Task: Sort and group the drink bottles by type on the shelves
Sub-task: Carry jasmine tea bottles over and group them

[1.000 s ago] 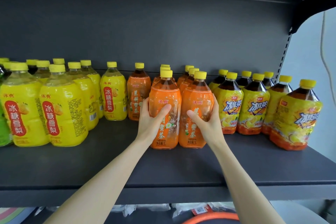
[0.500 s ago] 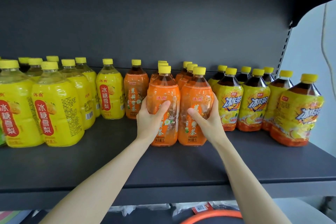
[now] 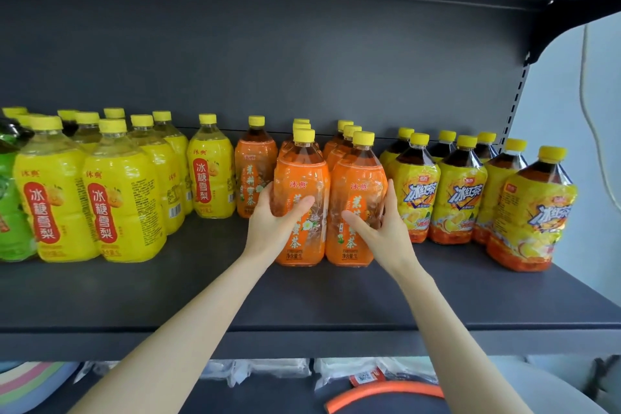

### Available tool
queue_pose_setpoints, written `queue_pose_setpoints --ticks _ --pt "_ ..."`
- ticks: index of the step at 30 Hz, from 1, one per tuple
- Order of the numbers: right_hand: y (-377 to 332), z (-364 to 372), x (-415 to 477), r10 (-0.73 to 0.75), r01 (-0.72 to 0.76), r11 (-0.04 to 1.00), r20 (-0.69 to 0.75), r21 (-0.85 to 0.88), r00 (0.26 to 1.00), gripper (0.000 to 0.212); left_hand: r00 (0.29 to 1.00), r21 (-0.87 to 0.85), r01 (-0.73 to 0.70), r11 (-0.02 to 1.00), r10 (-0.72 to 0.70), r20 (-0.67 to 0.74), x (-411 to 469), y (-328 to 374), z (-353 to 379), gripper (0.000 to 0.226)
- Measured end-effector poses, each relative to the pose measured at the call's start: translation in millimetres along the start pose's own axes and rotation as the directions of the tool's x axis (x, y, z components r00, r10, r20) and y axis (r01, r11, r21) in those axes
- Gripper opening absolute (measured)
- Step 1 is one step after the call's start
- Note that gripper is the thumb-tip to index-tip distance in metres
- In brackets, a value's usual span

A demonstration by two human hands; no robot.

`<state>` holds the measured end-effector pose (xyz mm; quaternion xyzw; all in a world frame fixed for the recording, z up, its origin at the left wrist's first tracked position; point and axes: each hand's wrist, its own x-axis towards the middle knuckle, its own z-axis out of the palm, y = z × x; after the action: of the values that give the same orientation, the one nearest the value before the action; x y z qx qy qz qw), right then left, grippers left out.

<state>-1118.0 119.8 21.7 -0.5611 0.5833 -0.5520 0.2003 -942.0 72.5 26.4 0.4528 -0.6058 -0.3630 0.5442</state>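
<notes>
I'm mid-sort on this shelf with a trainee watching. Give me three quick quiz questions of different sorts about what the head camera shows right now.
1. True or false: the left hand and right hand each grip a front orange-labelled plastic tea bottle, left one and right one.
2. Which bottles stand directly right of the orange group? A) green-labelled B) dark tea bottles with yellow wrappers C) clear water
3. Fill in: every visible bottle cap is ____.

Key: 1 true; 2 B; 3 yellow.
</notes>
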Motion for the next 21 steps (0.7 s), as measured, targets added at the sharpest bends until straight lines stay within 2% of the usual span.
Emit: queue_pose_setpoints --ticks 2,4,7,9,12,17,21 --pt "-0.2 -1.1 -11.6 -0.029 0.023 0.994 -0.057 -0.111 0.998 0.107 0.999 0.056 -0.028 0.998 0.027 0.019 -10.1 3.4 -6.2 0.073" --pt "-6.6 -0.7 -25.2 -0.088 0.063 0.976 -0.116 -0.207 0.989 0.085 0.997 0.111 -0.073 0.991 0.072 0.018 -20.4 5.3 -16.6 0.067" --pt "-24.2 3.4 -42.4 -0.192 0.133 0.944 -0.175 -0.301 0.966 0.049 0.978 0.206 -0.184 0.961 0.201 -0.061 -33.4 11.6 -41.4 0.045" --pt "-44.0 8.7 -49.4 -0.25 0.187 0.932 -0.18 -0.31 0.951 0.036 0.957 0.192 -0.247 0.95 0.27 -0.108 -37.9 23.6 -63.9 0.029" --pt "-77.8 25.0 -54.9 -0.291 0.239 0.929 -0.163 -0.281 0.943 0.026 0.937 0.141 -0.319 0.937 0.334 -0.103 -43.6 48.7 -103.9 0.007" --pt "-141.2 95.4 -88.6 -0.386 0.362 0.915 -0.125 -0.178 0.914 0.016 0.906 0.121 -0.387 0.914 0.401 -0.136 -72.5 66.2 -207.8 0.01" --pt "-182.1 184.0 -130.8 -0.404 0.398 0.914 -0.07 -0.082 0.912 0.016 0.905 0.25 -0.369 0.895 0.407 -0.123 -107.8 47.7 -311.4 0.006"
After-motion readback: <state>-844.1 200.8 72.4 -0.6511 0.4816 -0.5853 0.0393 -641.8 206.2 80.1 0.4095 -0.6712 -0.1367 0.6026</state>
